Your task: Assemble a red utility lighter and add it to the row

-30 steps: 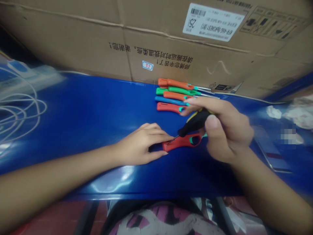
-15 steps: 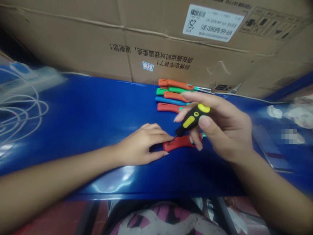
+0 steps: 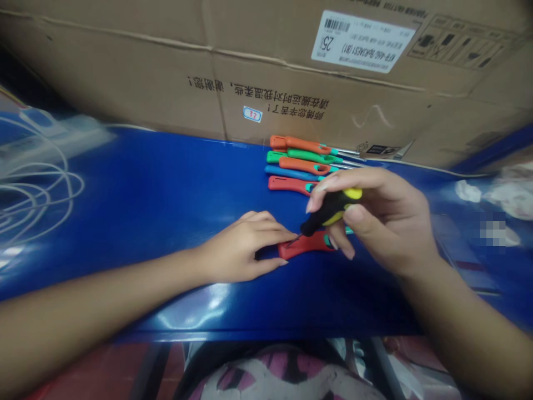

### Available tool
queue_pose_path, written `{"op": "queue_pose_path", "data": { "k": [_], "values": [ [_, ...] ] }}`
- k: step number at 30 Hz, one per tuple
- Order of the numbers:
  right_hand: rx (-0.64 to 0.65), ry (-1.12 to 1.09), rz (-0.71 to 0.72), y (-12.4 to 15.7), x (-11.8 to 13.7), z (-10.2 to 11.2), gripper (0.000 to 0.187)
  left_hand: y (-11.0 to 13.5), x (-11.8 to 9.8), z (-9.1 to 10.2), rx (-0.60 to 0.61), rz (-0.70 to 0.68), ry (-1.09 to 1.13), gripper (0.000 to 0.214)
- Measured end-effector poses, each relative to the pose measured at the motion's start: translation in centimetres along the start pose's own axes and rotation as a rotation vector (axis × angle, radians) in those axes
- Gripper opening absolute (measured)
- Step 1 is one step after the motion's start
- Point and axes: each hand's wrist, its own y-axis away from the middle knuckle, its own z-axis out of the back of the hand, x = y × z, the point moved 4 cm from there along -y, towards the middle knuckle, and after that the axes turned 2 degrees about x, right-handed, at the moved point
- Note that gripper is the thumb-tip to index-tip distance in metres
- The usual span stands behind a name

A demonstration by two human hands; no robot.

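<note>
A red long-necked lighter (image 3: 310, 244) with a teal trigger lies on the blue table. The thumb and index finger of my left hand (image 3: 245, 244) grip its left end from either side. My right hand (image 3: 383, 216) is closed on the handle of a small black and yellow screwdriver (image 3: 327, 211), held at a slant. The screwdriver's thin shaft meets the red lighter near its left end; whether the tip sits in a screw is too small to tell. My right fingers partly cover the lighter's front end.
Several more lighters (image 3: 297, 163), orange, green, blue and red, lie in a row beyond my hands. A large cardboard box (image 3: 158, 94) stands behind them. Coiled white cable (image 3: 37, 194) lies at left. Crumpled white tissue (image 3: 467, 190) and a flat rectangular object (image 3: 470, 261) are at right.
My right hand has turned the screwdriver handle, so its yellow patches face differently, and the hand has shifted slightly right and down. My left hand and the red lighter stay in place.
</note>
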Motion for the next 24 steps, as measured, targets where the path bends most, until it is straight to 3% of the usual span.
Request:
{"op": "queue_pose_path", "data": {
  "k": [3,5,8,10,13,16,21,24],
  "values": [
    [-0.227,0.308,0.145,0.1,0.4,0.6,0.019,0.0,0.0,0.0,-0.001,-0.002,0.0,0.037],
    [-0.231,0.48,0.203,0.2,0.7,0.4,0.023,-0.1,-0.1,0.1,-0.004,-0.002,0.0,0.038],
    [-0.06,0.406,0.084,0.2,0.3,-0.1,0.041,-0.1,-0.1,0.0,0.005,0.003,0.005,0.036],
    [-0.005,0.315,0.049,0.2,0.3,-0.3,0.043,-0.1,-0.1,0.0,0.008,0.003,0.003,0.034],
    [-0.09,0.392,0.212,0.1,1.2,-0.2,0.036,-0.1,-0.1,0.1,-0.003,-0.001,0.004,0.033],
    [-0.087,0.528,0.312,0.2,1.7,-0.5,0.046,-0.1,-0.1,0.1,0.004,-0.001,0.009,0.033],
    [0.016,0.244,0.073,0.4,0.5,-1.1,0.05,-0.2,-0.2,0.1,0.01,0.004,0.004,0.033],
    [-0.091,0.299,0.16,0.4,0.8,-0.6,0.045,-0.2,-0.2,0.1,-0.001,-0.003,0.004,0.034]
  ]
}}
